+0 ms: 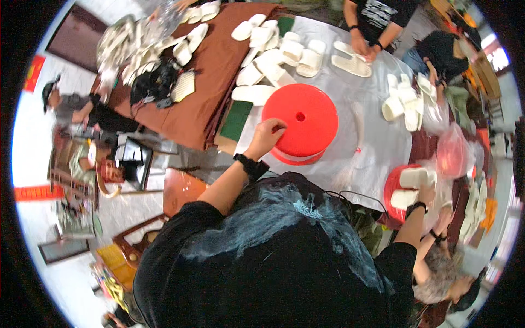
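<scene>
My left hand (266,139) is over the near left edge of a red round plastic stool (306,117) that has a hole in its top. Its fingers are curled together, and nothing shows between them. Over on the right, my right hand (426,195) is closed on the ends of a pair of white slippers (406,198). The slippers lie above a second red round stool (391,188), and my fingertips are partly blurred there. Just behind the first stool, several white slippers (273,64) lie in a loose pile.
Clear plastic sheeting (377,117) covers the table. Brown cloth (180,117) and a green pad (237,120) lie left. A person (377,27) opposite handles a white slipper (351,64). Others work at left and right. A pink plastic bag (453,152) stands at right.
</scene>
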Demonstrator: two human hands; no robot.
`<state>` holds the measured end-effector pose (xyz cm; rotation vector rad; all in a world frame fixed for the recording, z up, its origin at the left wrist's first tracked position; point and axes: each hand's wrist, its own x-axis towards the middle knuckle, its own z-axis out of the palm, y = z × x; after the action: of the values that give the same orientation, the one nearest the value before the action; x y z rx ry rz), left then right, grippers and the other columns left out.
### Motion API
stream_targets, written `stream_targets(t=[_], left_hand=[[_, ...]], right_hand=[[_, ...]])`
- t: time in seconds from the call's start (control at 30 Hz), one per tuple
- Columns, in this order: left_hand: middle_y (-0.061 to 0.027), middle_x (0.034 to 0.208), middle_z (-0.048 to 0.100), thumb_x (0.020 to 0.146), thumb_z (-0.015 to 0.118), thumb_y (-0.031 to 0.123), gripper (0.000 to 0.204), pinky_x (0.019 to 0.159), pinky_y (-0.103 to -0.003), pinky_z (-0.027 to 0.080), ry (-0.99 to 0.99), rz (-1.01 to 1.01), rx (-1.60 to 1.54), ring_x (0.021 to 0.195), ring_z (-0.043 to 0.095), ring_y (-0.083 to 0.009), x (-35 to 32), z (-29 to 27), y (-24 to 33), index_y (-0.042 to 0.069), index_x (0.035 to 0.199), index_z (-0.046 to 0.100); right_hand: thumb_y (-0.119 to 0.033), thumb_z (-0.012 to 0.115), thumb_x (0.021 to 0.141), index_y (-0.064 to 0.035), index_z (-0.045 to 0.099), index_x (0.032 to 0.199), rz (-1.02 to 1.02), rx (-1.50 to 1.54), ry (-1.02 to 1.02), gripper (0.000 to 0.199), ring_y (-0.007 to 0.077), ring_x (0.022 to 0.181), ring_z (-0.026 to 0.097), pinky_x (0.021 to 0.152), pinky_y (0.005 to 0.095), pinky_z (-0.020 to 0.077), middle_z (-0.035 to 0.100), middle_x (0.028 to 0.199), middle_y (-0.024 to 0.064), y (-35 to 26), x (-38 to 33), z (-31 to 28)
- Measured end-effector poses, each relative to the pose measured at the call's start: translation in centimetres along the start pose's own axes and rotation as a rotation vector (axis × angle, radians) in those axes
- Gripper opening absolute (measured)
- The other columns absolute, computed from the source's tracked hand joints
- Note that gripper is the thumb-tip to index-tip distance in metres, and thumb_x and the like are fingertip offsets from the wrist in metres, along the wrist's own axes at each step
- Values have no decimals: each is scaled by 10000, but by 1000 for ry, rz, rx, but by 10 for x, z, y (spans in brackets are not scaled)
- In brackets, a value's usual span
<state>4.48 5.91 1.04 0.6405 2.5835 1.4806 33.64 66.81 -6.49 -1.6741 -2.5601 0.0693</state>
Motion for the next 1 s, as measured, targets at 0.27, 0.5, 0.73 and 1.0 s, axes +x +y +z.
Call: stream_targets(t=[0.27,0.5,0.73,1.0], left_hand=[[-90,892,689,831,655,44,141,761,-282,514,21,-105,-182,823,651,-152,-1,2,6,-3,964,661],[-96,846,695,829,641,54,148,736,-276,513,233,-195,-169,785,653,-150,19,-43,-84,-15,959,660],[-225,1177,558,838,542,80,441,884,-508,437,-67,-260,649,1170,474,-423,92,-63,-181,161,1271,525],[-256,1310,444,891,556,243,552,910,-566,382,-344,65,1230,1283,359,-398,141,-37,-240,296,1414,389]], right_hand=[[-309,680,785,-296,437,1391,-119,-131,97,653,414,1239,425,1028,525,359,331,1457,168,-10,-32,50],[-397,681,796,-370,500,1327,-96,-163,172,562,381,1313,318,1011,580,332,361,1431,149,-99,-138,66],[-277,704,763,-199,579,1259,-434,13,-64,518,416,1220,415,1002,521,359,449,1336,255,-120,-269,70],[-200,680,794,-61,606,1190,-245,254,-338,427,393,1191,454,1019,460,352,531,1255,234,-123,-373,25]])
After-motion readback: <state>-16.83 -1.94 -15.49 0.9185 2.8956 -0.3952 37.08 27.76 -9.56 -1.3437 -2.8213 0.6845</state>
